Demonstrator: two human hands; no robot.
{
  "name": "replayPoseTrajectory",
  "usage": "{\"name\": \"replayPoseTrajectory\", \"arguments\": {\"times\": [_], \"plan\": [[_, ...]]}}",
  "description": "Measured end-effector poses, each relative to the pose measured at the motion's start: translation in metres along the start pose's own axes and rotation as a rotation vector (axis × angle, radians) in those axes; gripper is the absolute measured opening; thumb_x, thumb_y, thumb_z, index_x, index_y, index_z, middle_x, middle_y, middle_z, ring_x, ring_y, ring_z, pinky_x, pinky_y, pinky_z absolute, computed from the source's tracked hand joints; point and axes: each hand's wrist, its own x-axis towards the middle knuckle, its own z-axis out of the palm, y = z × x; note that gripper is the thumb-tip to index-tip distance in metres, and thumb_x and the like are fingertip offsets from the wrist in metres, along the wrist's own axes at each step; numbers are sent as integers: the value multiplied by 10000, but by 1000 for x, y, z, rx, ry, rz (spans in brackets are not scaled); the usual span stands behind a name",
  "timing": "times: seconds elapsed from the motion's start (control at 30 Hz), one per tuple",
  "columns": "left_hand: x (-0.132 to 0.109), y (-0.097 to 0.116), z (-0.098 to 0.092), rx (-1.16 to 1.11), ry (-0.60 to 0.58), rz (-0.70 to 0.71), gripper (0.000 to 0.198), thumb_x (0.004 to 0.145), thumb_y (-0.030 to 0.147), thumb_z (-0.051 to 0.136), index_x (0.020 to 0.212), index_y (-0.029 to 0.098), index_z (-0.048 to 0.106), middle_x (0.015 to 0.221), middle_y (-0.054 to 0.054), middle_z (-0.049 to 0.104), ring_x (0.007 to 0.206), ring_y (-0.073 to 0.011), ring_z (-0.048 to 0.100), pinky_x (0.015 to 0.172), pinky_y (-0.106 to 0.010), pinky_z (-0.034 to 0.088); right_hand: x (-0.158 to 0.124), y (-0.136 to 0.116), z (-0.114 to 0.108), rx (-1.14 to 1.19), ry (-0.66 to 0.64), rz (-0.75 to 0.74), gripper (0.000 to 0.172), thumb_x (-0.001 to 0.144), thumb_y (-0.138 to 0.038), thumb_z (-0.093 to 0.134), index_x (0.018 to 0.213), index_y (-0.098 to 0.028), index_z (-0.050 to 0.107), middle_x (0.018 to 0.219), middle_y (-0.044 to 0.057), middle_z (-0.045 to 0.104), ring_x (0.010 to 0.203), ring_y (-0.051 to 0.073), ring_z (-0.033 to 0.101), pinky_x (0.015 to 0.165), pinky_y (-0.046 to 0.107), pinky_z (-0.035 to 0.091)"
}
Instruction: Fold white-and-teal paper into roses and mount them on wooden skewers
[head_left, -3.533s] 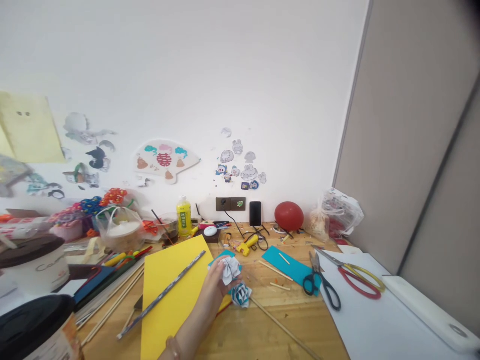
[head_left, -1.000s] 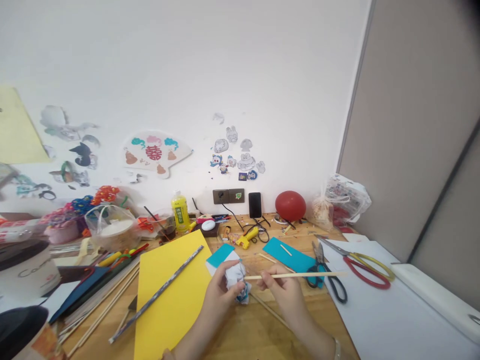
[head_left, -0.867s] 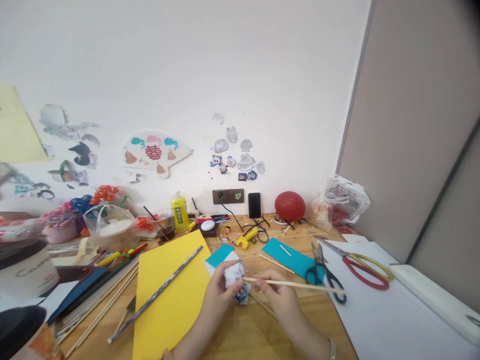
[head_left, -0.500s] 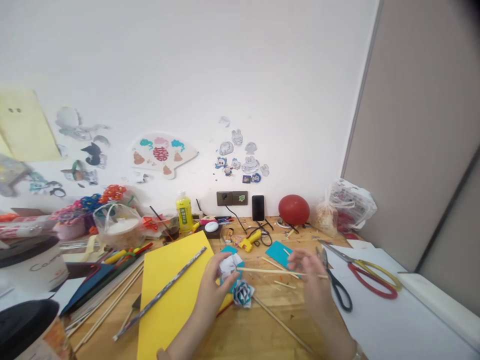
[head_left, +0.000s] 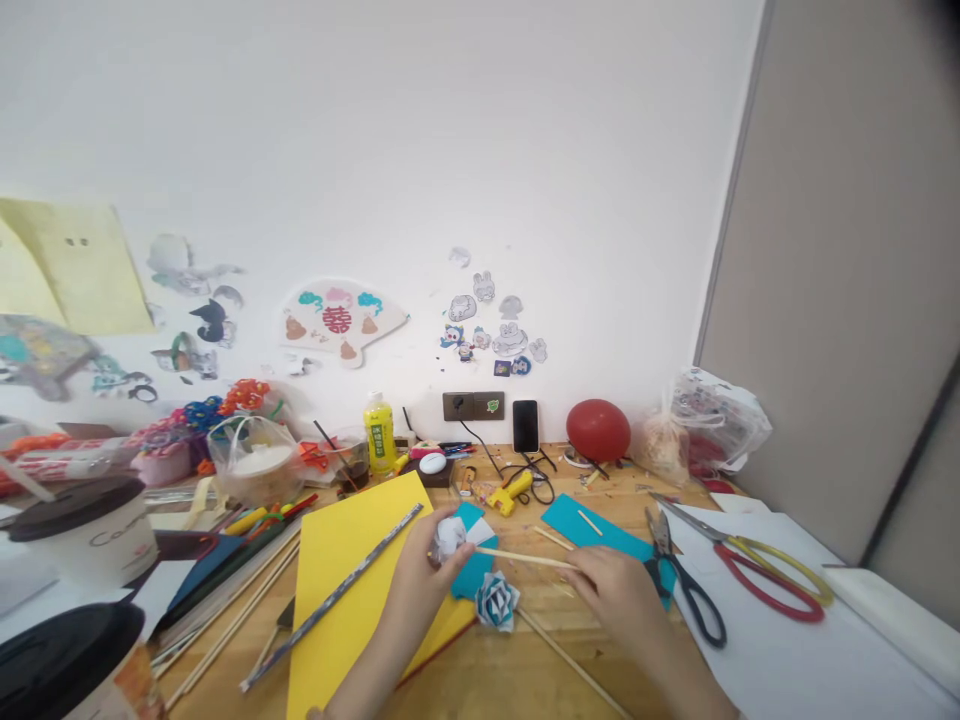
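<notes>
Evidently, your left hand (head_left: 421,556) encloses the crumpled white paper (head_left: 450,538), beyond and left of the paper flower (head_left: 496,602) on the tabletop (head_left: 480,672), seemingly for steadiness, while your right hand (head_left: 613,588) pinches the wooden stick (head_left: 525,558), presumably to direct its left end.

Craft workspace, judging by scissors (head_left: 664,552), glue gun (head_left: 511,493), yellow paper (head_left: 352,530)
</notes>
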Motion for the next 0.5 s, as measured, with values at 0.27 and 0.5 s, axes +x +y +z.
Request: {"name": "replayPoseTrajectory", "arguments": {"times": [0.27,0.5], "plan": [[9,-6,-14,-334,-117,-37,751,623,537,727,1240,188,480,1117,-146,597,780,-232,632,613,-326,520,-1,3,6,46,-113,79,412,865,-430,427,570,-182,573,565,22,560,563,163,496,552,266,316],[-6,28,-12,-609,-171,32,759,536,500,809,1198,238,546,1139,-119,639,944,-295,633,809,-387,499,-5,-12,17,275,-205,99,584,840,-628,365,680,-169,688,589,35,591,589,173,522,557,262,368]]}}
